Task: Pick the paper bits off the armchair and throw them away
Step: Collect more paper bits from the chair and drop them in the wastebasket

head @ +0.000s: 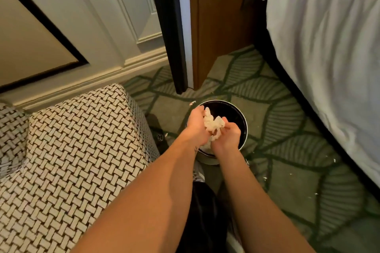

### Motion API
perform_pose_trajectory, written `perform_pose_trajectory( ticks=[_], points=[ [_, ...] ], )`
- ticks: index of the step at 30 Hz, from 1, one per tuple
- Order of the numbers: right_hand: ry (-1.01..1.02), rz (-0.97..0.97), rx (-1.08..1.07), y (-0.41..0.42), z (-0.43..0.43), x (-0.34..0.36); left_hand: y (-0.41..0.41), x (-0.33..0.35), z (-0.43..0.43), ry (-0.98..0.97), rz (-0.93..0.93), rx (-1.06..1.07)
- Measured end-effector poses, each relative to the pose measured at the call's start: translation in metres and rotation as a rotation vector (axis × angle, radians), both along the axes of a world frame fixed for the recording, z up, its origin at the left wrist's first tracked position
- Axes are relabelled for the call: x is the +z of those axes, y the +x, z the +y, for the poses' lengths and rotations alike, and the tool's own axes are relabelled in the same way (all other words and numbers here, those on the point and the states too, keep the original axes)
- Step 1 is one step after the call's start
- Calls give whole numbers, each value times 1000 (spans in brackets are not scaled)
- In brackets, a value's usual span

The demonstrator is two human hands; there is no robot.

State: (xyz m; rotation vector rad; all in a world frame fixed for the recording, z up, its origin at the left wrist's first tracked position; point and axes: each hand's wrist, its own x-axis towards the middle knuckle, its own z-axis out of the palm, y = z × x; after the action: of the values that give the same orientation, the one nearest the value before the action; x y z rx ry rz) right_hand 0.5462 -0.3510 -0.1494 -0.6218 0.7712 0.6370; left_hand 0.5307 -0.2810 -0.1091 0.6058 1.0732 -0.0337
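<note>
1. Hands: the left hand (196, 124) and the right hand (227, 136) are pressed side by side, fingers curled inward, and together cup a crumpled wad of paper bits (213, 127).
2. Location of the wad: it is held directly above the open mouth of a round black bin (242, 117), which stands on the patterned carpet (287, 180) just beside the woven-print armchair (78, 139).
3. Step in hand: disposal. The load is gathered and positioned over the bin but not yet released.
4. Next move: this calls for parting the two palms and straightening the fingers while both stay inside the rim's outline, so that loose pieces fall in, not over the edge.
5. Risk: light scraps may cling to the skin or drift sideways, and a brush of palm on palm would probably be needed.
6. Remainder: stray flecks (334, 160) lie on the carpet near the bed (329, 47), and one lies just beyond the bin's far rim. Only part of the armchair is in view, so whether bits remain there cannot be told.
</note>
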Motion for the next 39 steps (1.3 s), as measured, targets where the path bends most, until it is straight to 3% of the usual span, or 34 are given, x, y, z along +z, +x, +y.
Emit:
perform_pose_trajectory(
  ticks=[4, 11, 20, 30, 39],
  points=[
    [-124, 46, -14, 8, -4, -11, -2, 3, 2, -55, 58, 41],
    [-108, 54, -34, 2, -7, -10, -5, -2, 1, -20, 48, 10],
    [-60, 21, -9, -17, -8, 45, -37, 25, 2, -59, -43, 93],
    [33, -200, 312, -83, 19, 149, -132, 102, 23, -58, -305, 384],
    [52, -375, 688, -222, 83, 205, -291, 167, 91, 153, -334, 453]
  ],
)
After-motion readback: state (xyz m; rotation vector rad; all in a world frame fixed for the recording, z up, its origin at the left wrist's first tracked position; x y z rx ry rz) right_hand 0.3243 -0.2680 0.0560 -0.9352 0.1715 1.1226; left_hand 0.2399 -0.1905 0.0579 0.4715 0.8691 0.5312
